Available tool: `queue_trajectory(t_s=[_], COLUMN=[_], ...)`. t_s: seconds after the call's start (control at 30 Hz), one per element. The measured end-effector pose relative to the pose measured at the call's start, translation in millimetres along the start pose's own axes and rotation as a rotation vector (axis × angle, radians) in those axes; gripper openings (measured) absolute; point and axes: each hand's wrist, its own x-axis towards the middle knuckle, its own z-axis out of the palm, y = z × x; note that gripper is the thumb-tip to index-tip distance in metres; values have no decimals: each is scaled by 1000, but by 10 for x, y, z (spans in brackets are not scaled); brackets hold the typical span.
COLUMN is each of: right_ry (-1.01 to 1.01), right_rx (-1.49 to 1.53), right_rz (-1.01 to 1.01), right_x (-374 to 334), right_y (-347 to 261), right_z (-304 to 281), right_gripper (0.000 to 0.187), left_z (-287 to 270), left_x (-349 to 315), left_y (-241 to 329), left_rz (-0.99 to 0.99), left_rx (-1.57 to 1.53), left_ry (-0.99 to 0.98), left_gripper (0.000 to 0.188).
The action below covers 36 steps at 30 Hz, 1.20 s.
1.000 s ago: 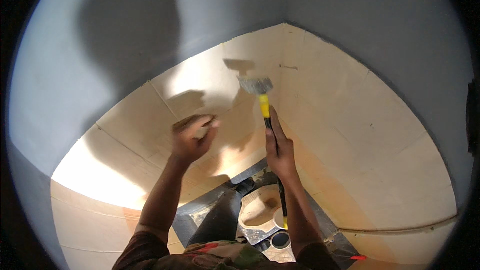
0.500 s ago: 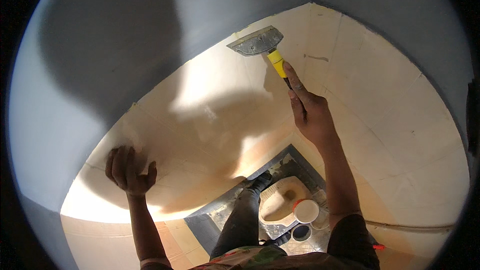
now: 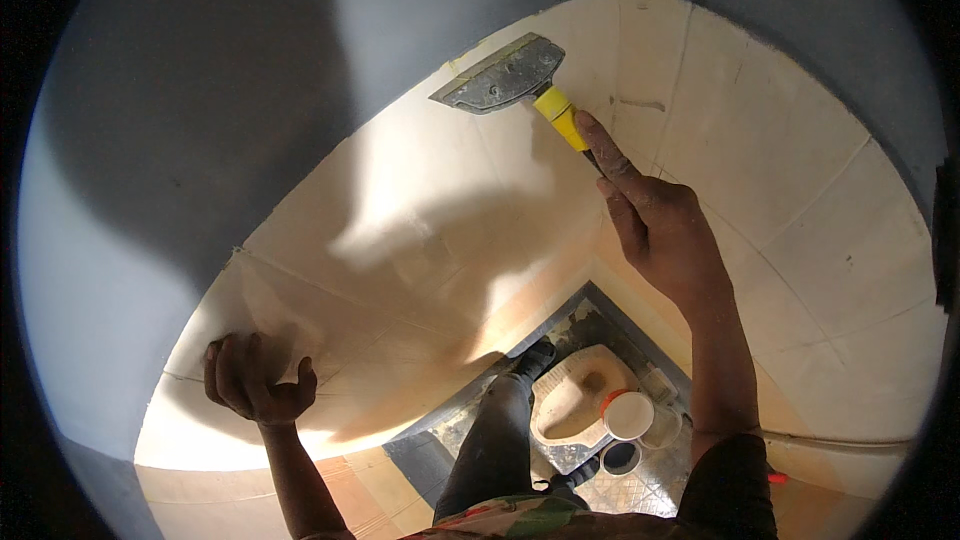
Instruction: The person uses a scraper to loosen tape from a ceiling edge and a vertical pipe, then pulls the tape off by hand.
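My right hand [image 3: 655,215] grips a scraper [image 3: 505,75] by its yellow and black handle, with the index finger stretched along it. The scraper's wide grey blade lies close to the pale tiled wall [image 3: 420,175], just below the line where the grey-painted wall [image 3: 430,0] begins. I cannot tell whether the blade touches the surface. Lower down at the left, my left hand [image 3: 255,380] rests by the tiles, holding nothing I can see. Its fingers are bent toward the wall, and its thumb stands apart.
Below me a squat toilet [image 3: 580,400] is set in a dirty floor with a dark border. A white bucket with a red rim [image 3: 628,415] and a dark-filled container [image 3: 621,457] stand beside it. A thin pipe or cable [image 3: 840,443] runs along the right wall.
The view has shifted slightly. The scraper has moved a little left and up in the picture, along the paint line, its blade turned somewhat. My left hand stays by the tiles.
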Motion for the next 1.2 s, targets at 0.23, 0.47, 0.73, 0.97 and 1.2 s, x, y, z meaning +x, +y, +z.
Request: queue_trajectory(t_s=[0.23, 0.47, 0.73, 0.97, 1.2], right_ry=[10, -17, 4, 75, 63], right_rx=[20, 17, 21, 86, 12], right_rz=[-47, -12, 9, 78, 92], right_x=[-10, 3, -35, -75, -62], right_y=[-22, -78, -156, -69, 131], right_z=[19, 56, 52, 216, 125], right_gripper=[65, 69, 64, 61, 65], left_z=[-26, 13, -14, -9, -17], left_x=[-1, -13, -62, -130, -134], left_y=[27, 37, 25, -49, -55], left_rz=[6, -25, -23, -24, -25], left_rx=[-26, -54, -135, -112, -143], left_ry=[-19, 26, 51, 80, 84], left_gripper=[56, 54, 53, 45, 39])
